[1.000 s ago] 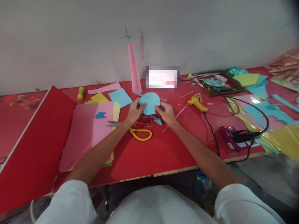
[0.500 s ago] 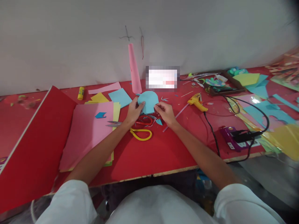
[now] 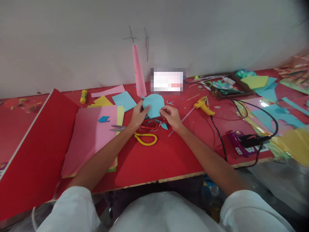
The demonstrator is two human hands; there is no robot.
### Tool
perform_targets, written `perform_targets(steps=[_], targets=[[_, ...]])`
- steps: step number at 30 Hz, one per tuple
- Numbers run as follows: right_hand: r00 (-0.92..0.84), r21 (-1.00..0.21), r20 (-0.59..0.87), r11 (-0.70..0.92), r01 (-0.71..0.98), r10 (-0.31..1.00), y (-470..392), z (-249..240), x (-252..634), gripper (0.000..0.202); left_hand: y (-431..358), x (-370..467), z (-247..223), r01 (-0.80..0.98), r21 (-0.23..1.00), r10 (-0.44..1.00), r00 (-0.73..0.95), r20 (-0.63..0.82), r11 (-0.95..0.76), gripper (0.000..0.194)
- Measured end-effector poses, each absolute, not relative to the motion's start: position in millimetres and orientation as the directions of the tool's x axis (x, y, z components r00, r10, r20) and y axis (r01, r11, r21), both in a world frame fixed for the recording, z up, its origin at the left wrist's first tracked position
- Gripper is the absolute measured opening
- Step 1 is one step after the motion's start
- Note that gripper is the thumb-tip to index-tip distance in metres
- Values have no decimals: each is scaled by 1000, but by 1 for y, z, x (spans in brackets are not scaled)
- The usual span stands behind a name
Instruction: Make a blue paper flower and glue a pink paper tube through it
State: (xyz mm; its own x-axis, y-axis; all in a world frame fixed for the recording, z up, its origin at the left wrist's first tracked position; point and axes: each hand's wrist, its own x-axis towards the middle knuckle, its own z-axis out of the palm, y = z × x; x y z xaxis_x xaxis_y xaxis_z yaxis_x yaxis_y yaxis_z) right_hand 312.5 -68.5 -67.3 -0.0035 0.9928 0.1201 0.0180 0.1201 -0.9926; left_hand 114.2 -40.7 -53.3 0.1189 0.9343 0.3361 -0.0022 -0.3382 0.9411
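The blue cutout [image 3: 153, 103], rounded above and flatter below, is held up over the red bench [image 3: 166, 161], between the two hands. The left hand [image 3: 138, 115] grips its left side, thumb on the near face; the right hand [image 3: 171, 116] has its fingers pinched on the cutout's edge at 4 o'clock.

Reckoned from the cutout, clippings [image 3: 164, 126] lie close by at 5 o'clock, and scissors [image 3: 145, 134] show red and yellow loops at 6. A pink cone [image 3: 139, 72] stands at 11, near the wall [image 3: 72, 42]. At 3 o'clock lies a glue gun [image 3: 204, 106], with a purple box [image 3: 238, 148] at 4 and a cluttered tray [image 3: 246, 86] between 2 and 3. At 9 are a blue sheet [image 3: 125, 101] and, farther off, a glue stick [image 3: 83, 96]; at 8, a paper stack [image 3: 93, 138], pink uppermost, bearing a dark blue scrap [image 3: 103, 119], with a tilted red board [image 3: 36, 158] beyond.
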Motion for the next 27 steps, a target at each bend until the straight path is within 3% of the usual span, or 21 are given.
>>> perform_targets(steps=[6,12,20,27], targets=[[57,-980,197,197,9,979,-66,-70,313,40,-47,118,-46,-20,957,927,246,284,-289,61],[53,-980,196,198,-25,979,-67,-73,313,43,-44,116,-49,106,966,949,237,205,-235,61],[33,-981,190,191,-36,981,-70,-66,311,60,-48,117,-42,131,967,954,235,184,-219,59],[33,-980,194,195,-37,980,-71,-65,311,59,-46,116,-44,126,965,951,237,197,-232,56]])
